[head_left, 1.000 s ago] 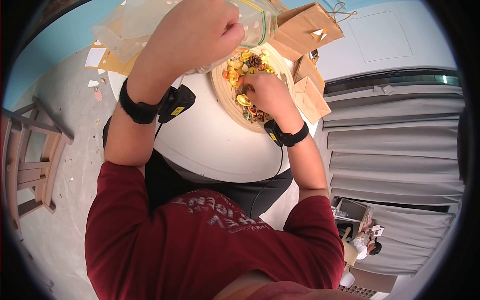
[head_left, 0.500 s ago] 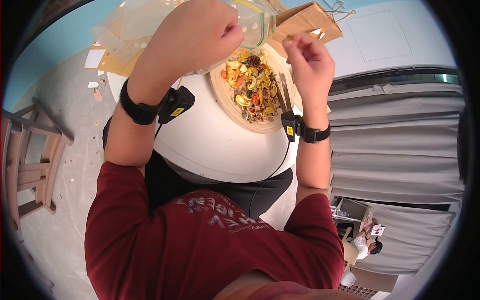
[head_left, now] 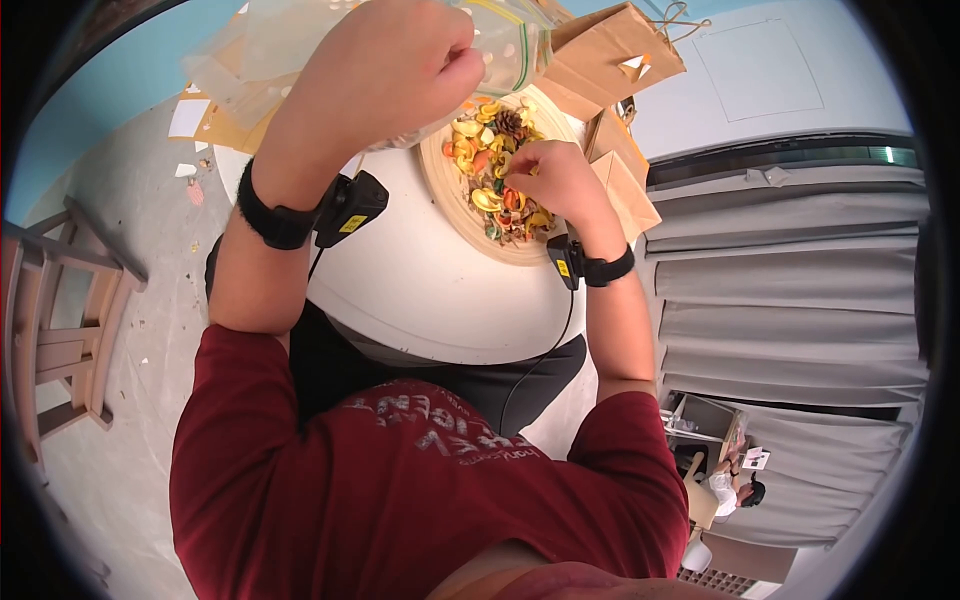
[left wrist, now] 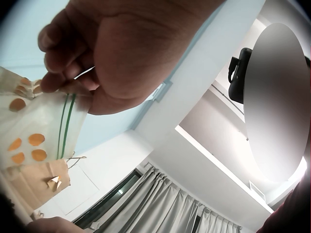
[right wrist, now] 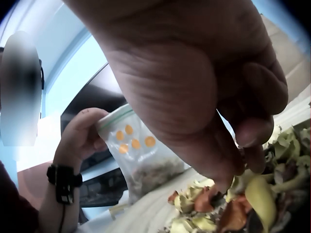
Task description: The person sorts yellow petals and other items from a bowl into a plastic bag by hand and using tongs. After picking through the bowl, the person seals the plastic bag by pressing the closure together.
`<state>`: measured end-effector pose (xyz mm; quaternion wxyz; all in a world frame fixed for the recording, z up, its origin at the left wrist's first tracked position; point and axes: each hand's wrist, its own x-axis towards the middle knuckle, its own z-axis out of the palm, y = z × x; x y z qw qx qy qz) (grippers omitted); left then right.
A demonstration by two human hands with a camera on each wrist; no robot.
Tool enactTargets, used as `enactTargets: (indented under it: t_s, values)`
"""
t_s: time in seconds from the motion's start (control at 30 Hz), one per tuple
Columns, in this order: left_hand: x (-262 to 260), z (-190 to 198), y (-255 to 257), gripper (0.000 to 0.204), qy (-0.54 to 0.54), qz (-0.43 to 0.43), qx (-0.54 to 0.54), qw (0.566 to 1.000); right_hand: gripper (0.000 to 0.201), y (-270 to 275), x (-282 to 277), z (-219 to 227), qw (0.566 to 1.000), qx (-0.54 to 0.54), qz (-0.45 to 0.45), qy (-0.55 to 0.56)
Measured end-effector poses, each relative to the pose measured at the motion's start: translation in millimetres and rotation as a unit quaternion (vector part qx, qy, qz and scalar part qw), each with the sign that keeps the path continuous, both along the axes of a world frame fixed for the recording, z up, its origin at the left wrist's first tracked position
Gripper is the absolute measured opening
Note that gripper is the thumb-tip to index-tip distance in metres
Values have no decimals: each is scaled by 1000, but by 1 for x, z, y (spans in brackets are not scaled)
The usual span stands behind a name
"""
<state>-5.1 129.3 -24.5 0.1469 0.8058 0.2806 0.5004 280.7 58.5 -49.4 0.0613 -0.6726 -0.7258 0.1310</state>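
Observation:
My left hand (head_left: 385, 75) pinches the top edge of a clear zip bag (left wrist: 34, 128), near its green seal line. Orange dots are printed on the bag, and brownish bits lie in its lower part in the right wrist view. On the round table, a pale round tray (head_left: 437, 190) bears a heap of dried potpourri (right wrist: 194, 201) in yellow, orange, green and brown, with a pine cone (head_left: 508, 122) on it. My right hand (head_left: 562, 182) reaches down over the heap. Its thumb and fingertips pinch at a pale yellow dried petal (right wrist: 236, 183).
Behind the tray stand brown paper bags (head_left: 600, 60), one with twisted handles. A white tabletop (head_left: 400, 270) lies between tray and body. Paper scraps (head_left: 187, 168) dot the floor by a wooden chair (head_left: 75, 320). Cables hang from both wrist cameras.
My right hand went from the heap up beside the zip bag with a small piece, then came back down to the heap. The left hand and bag stayed almost still.

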Motion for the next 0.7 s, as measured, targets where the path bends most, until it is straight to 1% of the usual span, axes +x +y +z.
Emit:
enactTargets:
  t_s: [0.07, 0.17, 0.27, 0.37, 0.47, 0.57, 0.6, 0.7]
  values:
    - [1, 0, -2, 27, -4, 0, -6, 1000, 11, -1, -1, -9, 1000, 9, -2, -15]
    - [1, 0, -2, 27, -1, 2, -6, 1000, 12, -2, -3, -10, 999, 28, 7, -43]
    - [1, 1, -2, 27, 6, 6, -6, 1000, 13, -2, -3, -5, 999, 29, -13, -29]
    - [1, 0, -2, 26, 8, 3, -8, 1000, 14, 1, 6, 2, 997, 71, -3, 19]
    - [2, 1, -2, 26, 6, -4, -5, 1000, 13, 4, 9, 15, 984, 122, -53, 116]
    - [3, 1, -3, 26, 9, -2, -7, 1000, 10, 5, -4, 36, 958, 176, -70, 217]
    - [4, 1, -4, 26, 10, -1, -5, 1000, 11, 8, -5, 41, 952, 188, -77, 227]
    - [4, 0, -3, 27, 15, -1, -4, 1000, 11, 5, -30, 52, 887, 241, -87, 385]
